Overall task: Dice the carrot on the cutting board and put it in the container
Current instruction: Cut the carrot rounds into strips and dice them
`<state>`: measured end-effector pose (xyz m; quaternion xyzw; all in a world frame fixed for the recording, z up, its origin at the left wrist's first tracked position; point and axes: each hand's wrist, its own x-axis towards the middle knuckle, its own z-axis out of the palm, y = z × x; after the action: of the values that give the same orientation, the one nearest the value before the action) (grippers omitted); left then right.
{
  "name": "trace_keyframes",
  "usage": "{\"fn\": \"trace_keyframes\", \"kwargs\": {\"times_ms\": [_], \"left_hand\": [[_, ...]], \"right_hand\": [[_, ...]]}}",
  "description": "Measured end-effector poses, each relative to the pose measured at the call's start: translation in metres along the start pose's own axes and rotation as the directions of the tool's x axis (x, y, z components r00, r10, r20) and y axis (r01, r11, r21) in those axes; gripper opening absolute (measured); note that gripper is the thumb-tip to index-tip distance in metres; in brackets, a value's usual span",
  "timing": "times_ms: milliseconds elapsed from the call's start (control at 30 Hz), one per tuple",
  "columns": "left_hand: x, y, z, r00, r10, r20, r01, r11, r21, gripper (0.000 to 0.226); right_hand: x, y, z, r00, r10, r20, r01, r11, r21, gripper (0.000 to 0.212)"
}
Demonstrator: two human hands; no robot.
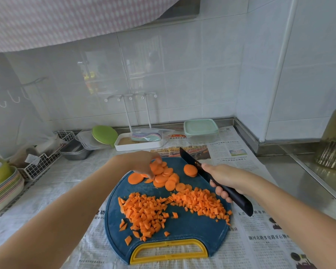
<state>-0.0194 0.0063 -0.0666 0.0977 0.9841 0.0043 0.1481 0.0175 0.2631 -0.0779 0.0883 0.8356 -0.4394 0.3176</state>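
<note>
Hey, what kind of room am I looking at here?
Probably a home kitchen: a tiled wall, a cutting board with diced carrot, and a knife gripped in the right hand.

**Chinese print on the newspaper (260,255) under the cutting board (184,228)**

Right of the cutting board's near end, a bold black headline reads "御河北路多处路牙石侧" and is cut off at its right end. Against the board's left rim, two large characters read "建功", and the smaller line beneath them is too fine to make out. Just off the board's right rim stands "保险", and a little farther from the viewer a headline fragment seems to begin "文兴". Beyond the board's far edge the sheet carries columns of small print and a red banner with pale characters, all too small to read. The knife (194,164) has a small gold mark on its blade, which cannot be read.
</note>
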Motion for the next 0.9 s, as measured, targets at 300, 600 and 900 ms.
{"fn": "trace_keyframes", "kwargs": {"times_ms": [300,600,900], "left_hand": [[0.001,-0.004,0.000,0.999,-0.038,0.000,0.038,0.999,-0.003,0.057],[0.003,-0.005,0.000,1.000,0.027,-0.003,-0.027,1.000,0.016,0.050],[-0.009,-0.029,-0.008,0.998,-0.065,0.020,0.064,0.997,0.035,0.058]], "right_hand": [[0.002,0.000,0.000,1.000,0.003,-0.004,-0.003,1.000,0.002,0.058],[0.003,0.000,0.000,1.000,0.003,-0.005,-0.003,1.000,0.008,0.058],[0.003,0.002,0.000,1.000,-0.015,-0.009,0.015,1.000,0.013,0.058]]}}
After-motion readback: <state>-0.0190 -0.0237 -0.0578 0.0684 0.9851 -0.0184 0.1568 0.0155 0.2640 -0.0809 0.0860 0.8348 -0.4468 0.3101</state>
